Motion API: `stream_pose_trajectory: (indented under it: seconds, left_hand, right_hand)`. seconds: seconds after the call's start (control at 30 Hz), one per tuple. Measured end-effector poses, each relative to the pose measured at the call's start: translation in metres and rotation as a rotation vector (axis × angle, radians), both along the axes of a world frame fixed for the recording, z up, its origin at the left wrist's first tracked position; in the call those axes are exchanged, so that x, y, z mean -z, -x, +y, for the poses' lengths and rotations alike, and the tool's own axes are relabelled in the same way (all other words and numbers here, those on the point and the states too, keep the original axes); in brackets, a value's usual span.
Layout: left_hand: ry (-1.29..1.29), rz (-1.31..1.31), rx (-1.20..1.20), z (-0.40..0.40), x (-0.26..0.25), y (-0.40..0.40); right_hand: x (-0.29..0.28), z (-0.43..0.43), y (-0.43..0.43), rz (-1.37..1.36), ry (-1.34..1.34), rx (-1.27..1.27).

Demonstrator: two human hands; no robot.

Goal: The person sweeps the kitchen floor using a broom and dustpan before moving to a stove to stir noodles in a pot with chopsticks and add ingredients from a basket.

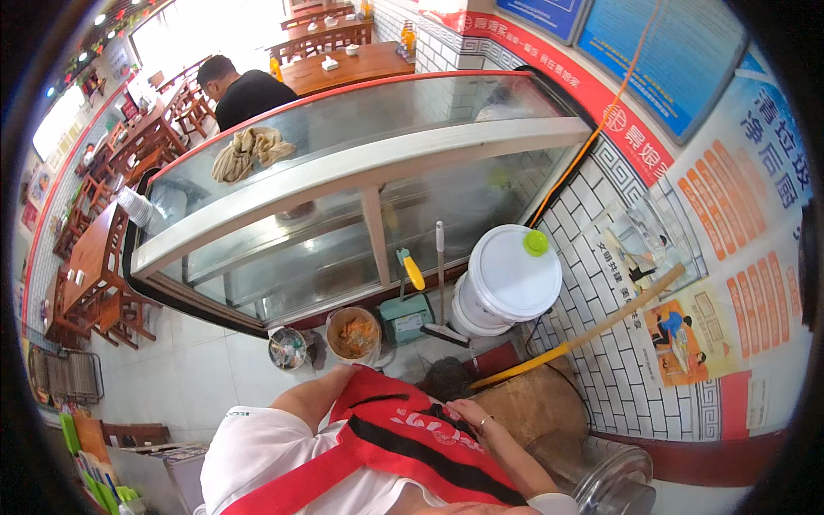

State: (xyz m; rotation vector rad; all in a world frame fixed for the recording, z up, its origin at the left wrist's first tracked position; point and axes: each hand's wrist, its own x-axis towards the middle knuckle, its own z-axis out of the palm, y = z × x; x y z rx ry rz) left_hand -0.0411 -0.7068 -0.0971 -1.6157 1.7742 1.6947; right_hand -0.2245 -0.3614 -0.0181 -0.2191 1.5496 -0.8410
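My right hand [470, 413], with a bracelet at its wrist, rests against the front of the red apron [412, 421] by some black ties [444, 415]. Whether its fingers grip the cloth is not clear. My left forearm [325, 386] reaches forward and disappears at the apron's edge, so the left hand is out of sight. On the floor ahead are a bucket of orange food scraps [353, 333], a small bin of litter [287, 348] and a green dustpan [405, 320]. A long-handled brush [445, 331] stands beside a white lidded bucket [514, 271].
A glass display case [309, 238] spans the front, with a crumpled cloth [253, 153] on top. A yellow-and-wood pole [579, 341] slants against the tiled wall at right, above a round wooden block [534, 399]. Beyond the case sits a person [254, 96] among wooden tables [347, 67].
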Motion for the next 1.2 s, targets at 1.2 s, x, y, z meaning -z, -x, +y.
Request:
stream_pose_trajectory:
  seconds: [1.2]
  left_hand:
    - [0.216, 0.785, 2.447, 0.402, -0.072, 0.104]
  right_hand:
    - [-0.072, 0.283, -0.319, 0.458, -0.314, 1.894]
